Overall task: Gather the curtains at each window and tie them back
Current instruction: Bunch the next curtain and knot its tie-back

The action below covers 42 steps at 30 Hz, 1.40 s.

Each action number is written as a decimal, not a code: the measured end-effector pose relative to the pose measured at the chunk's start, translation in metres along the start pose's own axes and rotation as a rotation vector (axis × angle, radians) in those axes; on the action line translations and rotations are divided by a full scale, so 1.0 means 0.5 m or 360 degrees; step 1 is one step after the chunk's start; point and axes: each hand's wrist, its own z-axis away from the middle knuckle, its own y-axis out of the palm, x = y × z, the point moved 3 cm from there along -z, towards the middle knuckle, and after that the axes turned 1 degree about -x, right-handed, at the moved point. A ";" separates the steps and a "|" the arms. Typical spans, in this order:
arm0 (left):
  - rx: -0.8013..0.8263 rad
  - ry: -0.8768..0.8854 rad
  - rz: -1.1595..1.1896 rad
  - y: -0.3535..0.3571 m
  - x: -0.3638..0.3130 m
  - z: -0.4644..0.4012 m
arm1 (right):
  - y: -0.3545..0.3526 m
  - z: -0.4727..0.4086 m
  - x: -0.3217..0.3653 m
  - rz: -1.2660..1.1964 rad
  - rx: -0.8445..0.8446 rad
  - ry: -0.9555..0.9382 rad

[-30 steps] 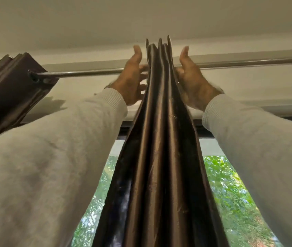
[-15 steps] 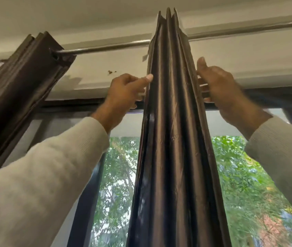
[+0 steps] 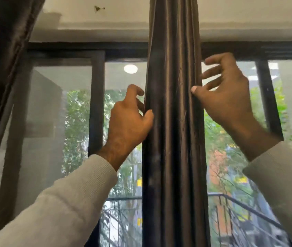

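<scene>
Dark-framed window (image 3: 98, 97) forms the background, foliage and a railing visible beyond. Left hand (image 3: 127, 120) pinches the left edge of the gathered brown curtain (image 3: 173, 122), thumb in front, fingers behind. Right hand (image 3: 225, 97) has thumb pressed on the right edge, fingers spread loose. Curtain hangs bunched at centre; second curtain (image 3: 4, 50) hangs far left.
</scene>
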 end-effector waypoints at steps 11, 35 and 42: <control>0.0281 -0.0167 0.0183 -0.021 -0.015 0.191 | 0.003 0.249 0.034 0.0345 0.0209 0.0062; 0.0496 -0.0764 0.0220 -0.085 -0.006 0.613 | -0.076 0.725 0.016 0.0188 0.0804 0.0330; 0.0845 -0.1140 0.0208 -0.066 0.008 0.745 | -0.094 0.831 -0.042 0.0406 0.0833 0.0503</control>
